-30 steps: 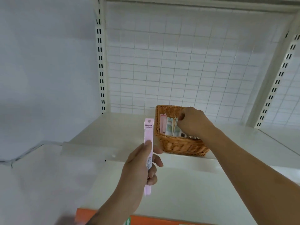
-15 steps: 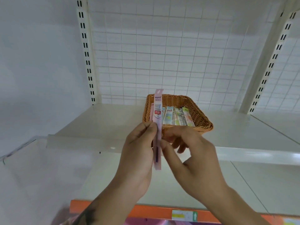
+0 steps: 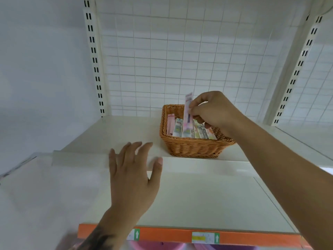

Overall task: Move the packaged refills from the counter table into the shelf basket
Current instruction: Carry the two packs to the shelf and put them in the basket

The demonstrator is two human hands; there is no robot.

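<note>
step: seat refill in basket | right hand grip: pinching refill upright | left hand at 7 o'clock, spread, empty | advice: lower into gap beside packs, then release

Pinching a pink refill packet upright with right hand, over wicker basket on upper shelf. Packet's lower end sitting among other packets inside. Spreading left hand flat, fingers straight, near shelf's front edge.
</note>
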